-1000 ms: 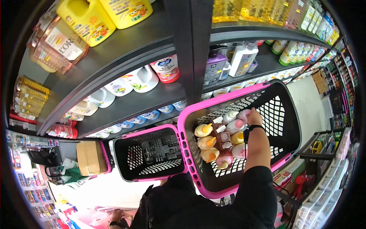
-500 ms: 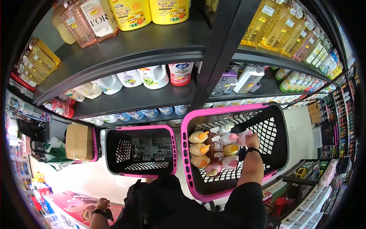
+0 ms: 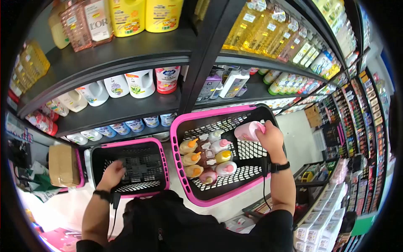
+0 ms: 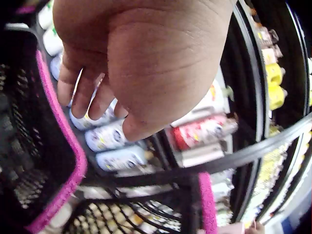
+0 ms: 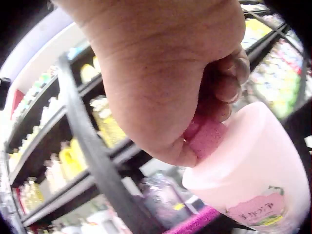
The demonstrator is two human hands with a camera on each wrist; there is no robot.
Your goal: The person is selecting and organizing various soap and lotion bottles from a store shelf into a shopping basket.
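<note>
My right hand (image 3: pixel 270 138) pinches a pink bottle (image 3: pixel 244 131) by its darker pink cap (image 5: pixel 207 139), and the bottle hangs tilted over the large pink-rimmed basket (image 3: pixel 175 152). Inside that basket several bottles stand grouped at the left end, among them cream ones with an orange pump top (image 3: pixel 195 156), a yellow-topped bottle (image 3: pixel 223 156) and a white bottle with a pink cap (image 3: pixel 227 169). My left hand (image 3: pixel 112 174) holds nothing, its fingers loosely extended over the smaller black basket (image 3: pixel 165 168), as the left wrist view shows too.
Dark shelves (image 3: pixel 121 107) with jugs and bottles run along the far side. A cardboard box (image 3: pixel 64 166) stands left of the smaller basket. At the right is a rack stacked with white packs (image 3: pixel 321 210).
The right hand has lifted the pink bottle from among the others and tilted it. My left hand has come up from low at the left to over the smaller basket.
</note>
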